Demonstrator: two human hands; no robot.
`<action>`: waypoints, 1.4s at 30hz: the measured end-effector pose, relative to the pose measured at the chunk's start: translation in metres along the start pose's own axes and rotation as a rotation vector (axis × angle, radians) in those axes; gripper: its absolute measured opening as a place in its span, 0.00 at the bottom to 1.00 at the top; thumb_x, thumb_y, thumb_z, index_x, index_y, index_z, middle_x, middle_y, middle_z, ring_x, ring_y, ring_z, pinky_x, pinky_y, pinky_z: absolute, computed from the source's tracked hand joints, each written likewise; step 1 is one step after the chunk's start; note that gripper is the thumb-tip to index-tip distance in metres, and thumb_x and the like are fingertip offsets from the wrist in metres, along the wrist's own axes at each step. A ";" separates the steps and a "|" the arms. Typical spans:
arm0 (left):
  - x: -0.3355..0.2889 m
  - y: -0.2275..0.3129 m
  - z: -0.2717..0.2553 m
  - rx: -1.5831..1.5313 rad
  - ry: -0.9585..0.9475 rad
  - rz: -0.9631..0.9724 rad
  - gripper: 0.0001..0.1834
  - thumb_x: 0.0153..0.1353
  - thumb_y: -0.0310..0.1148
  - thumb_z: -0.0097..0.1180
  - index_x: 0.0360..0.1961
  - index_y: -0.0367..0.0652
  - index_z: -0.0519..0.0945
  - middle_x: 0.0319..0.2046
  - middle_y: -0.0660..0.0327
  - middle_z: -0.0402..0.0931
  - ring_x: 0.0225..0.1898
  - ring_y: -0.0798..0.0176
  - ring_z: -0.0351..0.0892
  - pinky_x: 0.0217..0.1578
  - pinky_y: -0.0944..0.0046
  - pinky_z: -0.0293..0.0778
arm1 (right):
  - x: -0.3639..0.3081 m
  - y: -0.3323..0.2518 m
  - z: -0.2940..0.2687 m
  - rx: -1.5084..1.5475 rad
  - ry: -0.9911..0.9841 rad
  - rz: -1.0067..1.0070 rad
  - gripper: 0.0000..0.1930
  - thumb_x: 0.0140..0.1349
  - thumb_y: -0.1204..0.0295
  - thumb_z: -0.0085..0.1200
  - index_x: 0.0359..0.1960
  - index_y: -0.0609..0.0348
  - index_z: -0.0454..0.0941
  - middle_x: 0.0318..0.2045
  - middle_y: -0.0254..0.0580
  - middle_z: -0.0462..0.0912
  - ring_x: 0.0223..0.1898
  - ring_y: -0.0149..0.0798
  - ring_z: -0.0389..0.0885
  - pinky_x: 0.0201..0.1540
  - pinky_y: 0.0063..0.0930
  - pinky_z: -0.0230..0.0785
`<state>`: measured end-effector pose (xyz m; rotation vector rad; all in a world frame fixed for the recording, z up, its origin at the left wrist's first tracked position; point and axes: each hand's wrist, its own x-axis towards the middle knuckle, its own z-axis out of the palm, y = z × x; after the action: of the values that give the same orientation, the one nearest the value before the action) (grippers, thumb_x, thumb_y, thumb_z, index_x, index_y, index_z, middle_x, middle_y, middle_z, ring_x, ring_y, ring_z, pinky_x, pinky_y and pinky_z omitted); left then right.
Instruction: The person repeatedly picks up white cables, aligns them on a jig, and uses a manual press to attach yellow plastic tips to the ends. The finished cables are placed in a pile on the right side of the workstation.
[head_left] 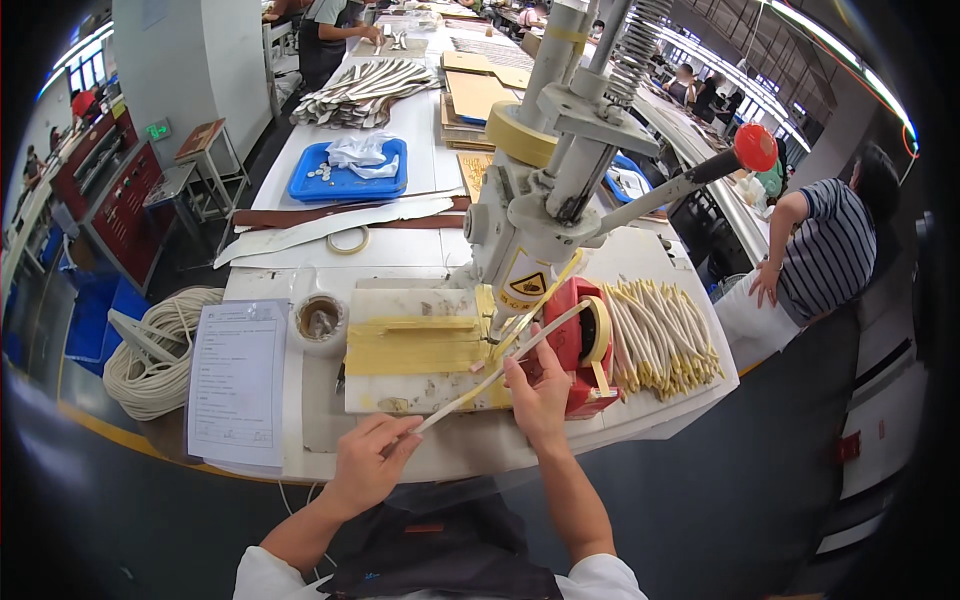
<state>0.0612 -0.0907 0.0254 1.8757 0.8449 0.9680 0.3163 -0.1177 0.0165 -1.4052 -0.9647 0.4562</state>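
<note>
A pale cord (462,400) with yellow tape on part of it runs slantwise between my hands. My left hand (370,468) pinches its near end over the table's front edge. Higher up, my right hand (541,400) has the cord between thumb and fingers, just left of a red tape dispenser (598,402) carrying yellow tape. The cord's far end passes in front of the dispenser. Behind it stands a grey hand press (492,232) with a red-knobbed lever (680,183). Under the cord is a white block (375,392) covered partly in yellow tape strips (410,358).
Right of the dispenser lies a pile of cut cords (660,335) with yellow ends. To the left are a tape roll (320,320), a printed sheet (237,385) and a coil of cord (150,375). A blue tray (300,188) sits farther back. A person (835,235) stands at right.
</note>
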 end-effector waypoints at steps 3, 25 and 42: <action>0.004 0.006 -0.001 0.059 -0.059 -0.052 0.12 0.61 0.26 0.69 0.46 0.38 0.88 0.29 0.59 0.81 0.23 0.71 0.74 0.24 0.69 0.70 | -0.001 -0.001 0.001 0.049 -0.003 0.037 0.31 0.69 0.79 0.58 0.72 0.69 0.63 0.38 0.34 0.82 0.33 0.22 0.79 0.35 0.19 0.75; 0.001 -0.002 0.010 -0.051 0.058 0.021 0.11 0.60 0.22 0.70 0.44 0.35 0.86 0.37 0.58 0.80 0.29 0.71 0.80 0.29 0.71 0.76 | -0.013 -0.024 -0.019 0.543 -0.029 0.086 0.16 0.66 0.81 0.60 0.56 0.71 0.79 0.37 0.41 0.83 0.31 0.32 0.81 0.34 0.27 0.78; -0.038 0.008 -0.017 -0.480 -0.825 -0.653 0.14 0.67 0.35 0.66 0.49 0.36 0.86 0.34 0.63 0.86 0.33 0.74 0.81 0.38 0.72 0.77 | -0.029 -0.092 -0.032 0.682 -0.398 -0.045 0.04 0.60 0.80 0.64 0.33 0.68 0.81 0.34 0.48 0.81 0.28 0.35 0.80 0.25 0.27 0.78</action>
<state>0.0298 -0.1195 0.0269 1.2526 0.5669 -0.0466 0.3007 -0.1751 0.0992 -0.6838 -1.0198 0.9522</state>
